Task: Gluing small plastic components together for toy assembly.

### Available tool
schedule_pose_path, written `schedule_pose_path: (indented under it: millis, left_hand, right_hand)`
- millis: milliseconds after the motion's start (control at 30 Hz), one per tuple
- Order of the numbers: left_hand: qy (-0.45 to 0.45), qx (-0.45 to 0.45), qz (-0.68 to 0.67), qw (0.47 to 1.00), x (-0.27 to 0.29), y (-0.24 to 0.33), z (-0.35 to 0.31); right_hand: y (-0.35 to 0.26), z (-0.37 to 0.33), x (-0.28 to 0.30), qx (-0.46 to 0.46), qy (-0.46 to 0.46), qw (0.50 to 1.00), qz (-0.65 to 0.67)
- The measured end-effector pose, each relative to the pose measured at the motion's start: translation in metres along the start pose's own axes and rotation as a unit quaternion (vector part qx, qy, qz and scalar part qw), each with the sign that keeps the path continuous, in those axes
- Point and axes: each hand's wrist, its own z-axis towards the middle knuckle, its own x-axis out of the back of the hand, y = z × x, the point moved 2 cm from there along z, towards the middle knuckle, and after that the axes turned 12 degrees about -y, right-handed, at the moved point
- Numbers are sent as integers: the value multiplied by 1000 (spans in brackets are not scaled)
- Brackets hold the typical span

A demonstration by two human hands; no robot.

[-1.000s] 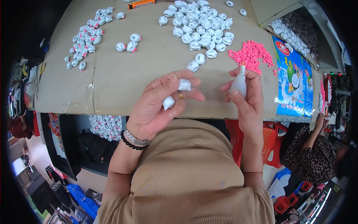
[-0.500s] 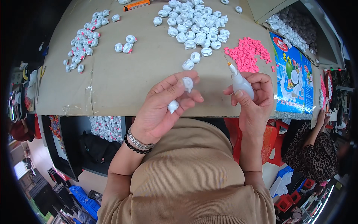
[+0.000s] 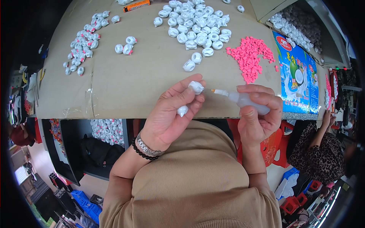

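Pink pieces (image 3: pixel 251 55) just beyond bottle (image 3: pixel 246 102)

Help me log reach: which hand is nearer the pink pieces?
Right. The right hand is just below the pink pieces in the picture; the left hand is farther away, to their lower left.

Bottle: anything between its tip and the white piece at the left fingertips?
Nothing visible. The bottle in the right hand points its tip at the white piece pinched by the left hand; whether they touch, I can't tell.
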Motion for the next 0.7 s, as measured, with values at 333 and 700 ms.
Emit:
schedule_pose_path:
  millis: [333, 700]
  left_hand:
    - [14, -2, 46, 999, -2, 1, -2]
    - [19, 6, 45, 999, -3, 0, -1]
  right_hand:
    - [6, 0, -3, 36, -39, 997, -57]
    - [9, 0, -5, 44, -41, 994, -91]
